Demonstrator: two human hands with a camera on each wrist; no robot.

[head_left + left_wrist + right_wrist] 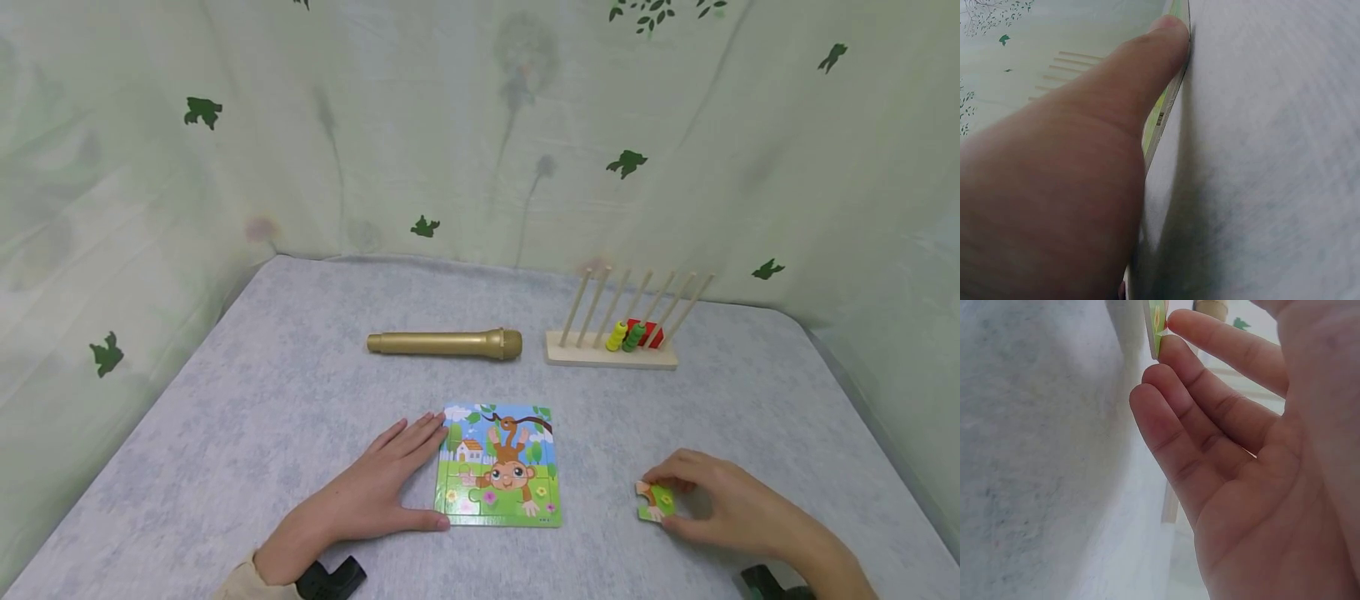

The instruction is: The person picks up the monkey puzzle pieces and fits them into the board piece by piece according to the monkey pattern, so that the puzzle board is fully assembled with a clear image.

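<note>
A square jigsaw puzzle board (498,467), showing a monkey hanging from a branch, lies flat in front of me. My left hand (378,492) is spread along the board's left side. Its fingertips reach the upper left corner and its thumb the lower left corner; the left wrist view shows the thumb at the board's edge. To the right of the board, my right hand (716,504) pinches a puzzle piece (662,502) with brown, green and a yellow flower on it, close over the table. Only a sliver of that piece shows in the right wrist view.
A gold microphone (442,343) lies across the table behind the board. Right of it stands a wooden bead rack (577,355) with several upright pegs, yellow beads (617,337), green beads (633,337) and a red block (656,332). A patterned curtain (465,150) rises behind the grey table (247,400).
</note>
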